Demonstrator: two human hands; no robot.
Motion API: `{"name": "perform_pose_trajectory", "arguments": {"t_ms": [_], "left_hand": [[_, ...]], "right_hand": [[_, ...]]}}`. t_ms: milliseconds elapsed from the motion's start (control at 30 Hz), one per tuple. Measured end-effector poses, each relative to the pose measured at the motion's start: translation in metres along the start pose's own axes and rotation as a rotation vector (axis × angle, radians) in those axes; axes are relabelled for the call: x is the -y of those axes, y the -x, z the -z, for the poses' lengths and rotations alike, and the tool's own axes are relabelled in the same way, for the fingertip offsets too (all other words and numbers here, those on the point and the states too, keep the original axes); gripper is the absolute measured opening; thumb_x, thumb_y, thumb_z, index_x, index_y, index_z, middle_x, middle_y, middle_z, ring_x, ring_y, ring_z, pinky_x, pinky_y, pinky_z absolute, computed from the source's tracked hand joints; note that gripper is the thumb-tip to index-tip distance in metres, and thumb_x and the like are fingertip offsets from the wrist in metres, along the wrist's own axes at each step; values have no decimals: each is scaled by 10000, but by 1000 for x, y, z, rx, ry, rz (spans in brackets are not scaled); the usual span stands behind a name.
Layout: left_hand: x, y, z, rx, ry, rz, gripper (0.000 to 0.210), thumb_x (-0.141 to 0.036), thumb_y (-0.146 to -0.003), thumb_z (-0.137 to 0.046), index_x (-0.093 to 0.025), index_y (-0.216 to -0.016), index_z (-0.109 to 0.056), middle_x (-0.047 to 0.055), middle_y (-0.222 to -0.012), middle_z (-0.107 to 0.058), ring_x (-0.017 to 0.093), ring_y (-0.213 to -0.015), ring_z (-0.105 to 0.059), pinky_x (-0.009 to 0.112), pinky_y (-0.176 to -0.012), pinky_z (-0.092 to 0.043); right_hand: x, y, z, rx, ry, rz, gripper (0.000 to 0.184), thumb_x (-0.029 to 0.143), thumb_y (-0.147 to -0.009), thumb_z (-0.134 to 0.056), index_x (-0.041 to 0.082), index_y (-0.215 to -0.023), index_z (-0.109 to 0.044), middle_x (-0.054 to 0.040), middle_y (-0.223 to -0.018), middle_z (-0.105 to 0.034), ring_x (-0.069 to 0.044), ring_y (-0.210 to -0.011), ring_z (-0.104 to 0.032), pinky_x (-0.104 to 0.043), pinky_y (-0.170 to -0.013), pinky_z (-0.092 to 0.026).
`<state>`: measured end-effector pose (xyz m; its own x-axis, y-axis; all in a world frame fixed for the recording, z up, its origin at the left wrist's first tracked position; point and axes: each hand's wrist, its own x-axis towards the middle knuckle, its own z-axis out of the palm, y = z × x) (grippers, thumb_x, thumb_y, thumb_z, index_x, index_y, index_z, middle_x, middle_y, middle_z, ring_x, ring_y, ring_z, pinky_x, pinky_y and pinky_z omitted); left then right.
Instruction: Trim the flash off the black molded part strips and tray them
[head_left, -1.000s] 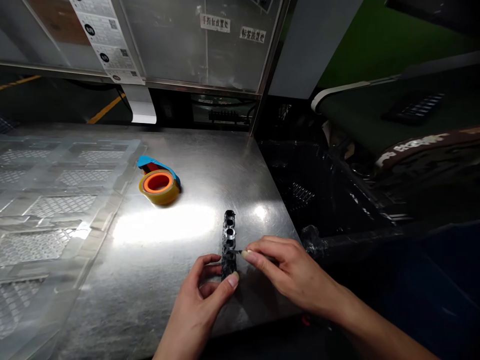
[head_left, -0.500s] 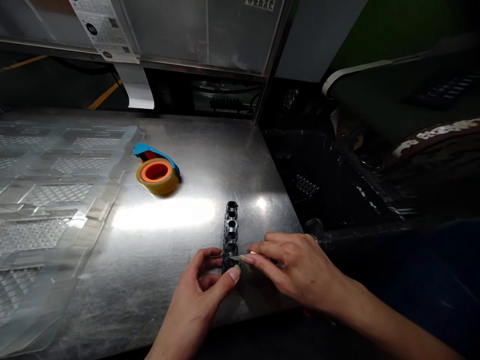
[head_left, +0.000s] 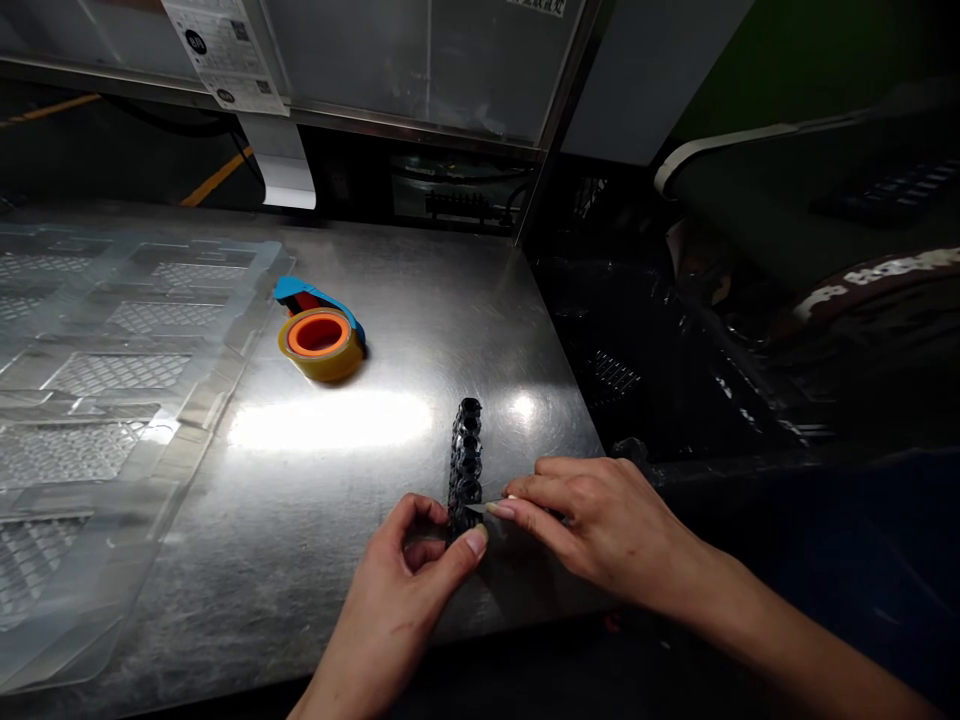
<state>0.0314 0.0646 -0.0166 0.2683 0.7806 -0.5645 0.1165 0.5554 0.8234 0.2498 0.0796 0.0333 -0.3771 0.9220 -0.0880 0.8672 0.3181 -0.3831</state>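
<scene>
OK so far L we've got a clear plastic tray (head_left: 193,455) w/ textured, mesh-like panels, lying on the metal bench (head_left: 420,300) & running out of frame. Up top, a bit R of that, we see a strip of printed labels (head_left: 238,58) hanging by the grey panel (head_left: 360,60), w/ its blank lower end curling out above the bench's back edge. Next is a roll of yellowish tape (head_left: 330,369) w/ an orange core, on a blue dispenser (head_left: 295,289), sitting near the tray but apart from it.

Moving R, our L hand (head_left: 405,585) is pinching the near end of a black part (head_left: 469,452), thumb on the R side, fingers on the L. The part's long & narrow w/ a row of round openings, sitting on the bench abt mid-pic & pointing away from us. A thin blade (head_left: 478,508) reaches over it from the R, right by our L thumb; can't tell if it's actually touching, too small. Our R hand (head_left: 600,520) has that blade gripped btwn thumb & fingers, so the grip end's mostly hidden.

Past the bench's R edge we've got a black plastic-lined bin (head_left: 697,345) w/ a dark slotted piece (head_left: 615,372) in it, & above that some pale curved edging (head_left: 720,139).
</scene>
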Motion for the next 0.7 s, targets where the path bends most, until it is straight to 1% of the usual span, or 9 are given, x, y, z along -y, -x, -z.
{"name": "perform_pose_trajectory", "arguments": {"t_ms": [167, 300, 400, 467, 567, 600, 633, 667, 700], "left_hand": [[-2, 0, -1, -4, -16, -15, 474, -636, -812, -756, -264, -953, -498, -81, -676, -511, 142, -651, -427, 283, -622, -294], [-2, -1, -1, -16, -26, -22, 467, -622, -804, -769, -260, -945, -510, -82, -678, -506, 141, -652, -426, 284, -628, -303], [-1, -1, -1, -26, -15, -28, 450, -606, -811, -771, -261, -955, -521, -85, -670, -504, 138, -647, -434, 279, -631, -311], [0, -1, -1, -30, 11, -23, 442, -599, -815, -770, -262, -958, -522, -85, -658, -520, 139, -642, -456, 274, -633, -322], [1, 1, -1, -41, 63, -13, 441, -588, -801, -788, -260, -947, -531, -81, -644, -558, 144, -644, -506, 266, -641, -349], [2, 2, -1, -48, 81, -12, 441, -582, -795, -797, -260, -945, -537, -76, -654, -582, 149, -656, -531, 266, -650, -364], [3, 2, -2, -56, 99, -14, 441, -577, -788, -806, -260, -942, -541, -70, -666, -607, 156, -670, -557, 267, -658, -379], [4, 2, -2, -63, 115, -17, 441, -571, -781, -815, -260, -939, -545, -64, -679, -629, 165, -684, -582, 270, -665, -394], [5, 2, -2, -68, 131, -23, 440, -566, -778, -821, -259, -936, -548, -57, -691, -648, 174, -696, -603, 275, -671, -409]], "right_hand": [[4, 2, 2, -13, 109, 10, 529, 540, -1100, -396, 246, -841, -753, -13, -688, -643, -149, -580, -556, -332, -525, -234], [8, 1, 4, -6, 148, 17, 512, 524, -1106, -389, 245, -862, -742, -8, -692, -640, -161, -606, -572, -342, -532, -236], [9, 1, 4, -36, 189, 35, 502, 497, -1105, -417, 231, -804, -718, -6, -676, -627, -158, -584, -549, -349, -543, -248], [8, 4, 1, -125, 264, 97, 439, 442, -1100, -461, 222, -832, -729, -19, -692, -639, -175, -613, -555, -363, -584, -277], [5, 12, -11, -394, 287, 148, 242, 364, -1070, -554, 220, -1097, -746, -53, -790, -697, -220, -728, -603, -390, -690, -342], [4, 13, -16, -488, 214, 101, 231, 366, -1055, -584, 222, -1169, -723, -63, -834, -710, -233, -773, -619, -396, -728, -368], [4, 13, -22, -555, 92, 9, 248, 395, -1037, -614, 225, -1195, -701, -66, -859, -708, -236, -791, -626, -393, -748, -395], [5, 11, -28, -568, -73, -118, 281, 450, -1012, -643, 228, -1179, -683, -59, -856, -692, -232, -778, -624, -383, -737, -422], [7, 7, -34, -523, -262, -257, 334, 523, -972, -677, 231, -1135, -665, -43, -832, -666, -222, -736, -611, -364, -694, -440]]}}
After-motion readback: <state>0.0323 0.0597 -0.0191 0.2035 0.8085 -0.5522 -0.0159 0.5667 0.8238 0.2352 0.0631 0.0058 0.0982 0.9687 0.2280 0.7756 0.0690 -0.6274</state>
